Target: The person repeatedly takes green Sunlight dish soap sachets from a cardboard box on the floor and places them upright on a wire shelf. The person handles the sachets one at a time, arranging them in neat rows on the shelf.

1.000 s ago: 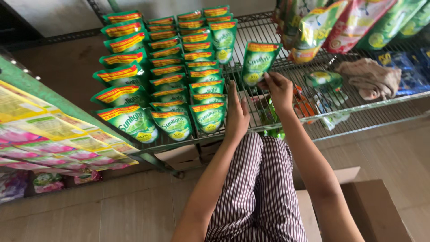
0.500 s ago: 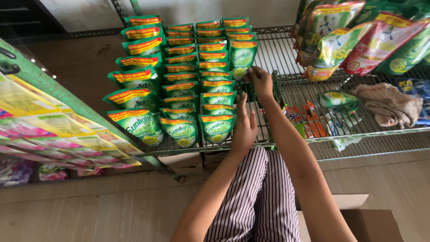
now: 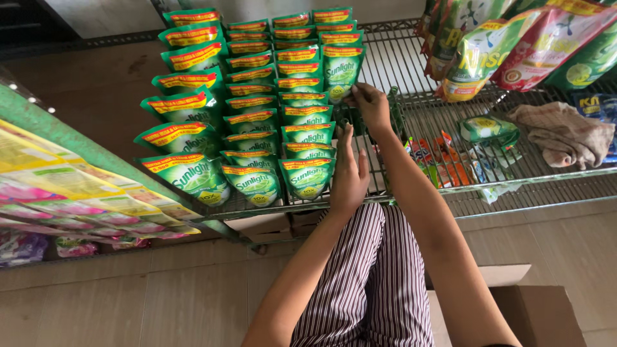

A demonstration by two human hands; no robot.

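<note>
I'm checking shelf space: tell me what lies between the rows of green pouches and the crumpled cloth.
In the head view, between the green pouches and the cloth lie the right hand, orange sachets and a small green packet, on the wire shelf.

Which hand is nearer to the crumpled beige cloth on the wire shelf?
The right hand is nearer to the beige cloth, though well apart from it. The left hand rests farther away, against the green pouches.

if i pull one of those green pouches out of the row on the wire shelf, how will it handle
Probably soft and a bit floppy: the green pouches look like flexible film and lean on one another. Likely slippery, since the film is glossy. Neighbours may slump, as the left hand braces the row's side while the right hand works at the back.
</note>
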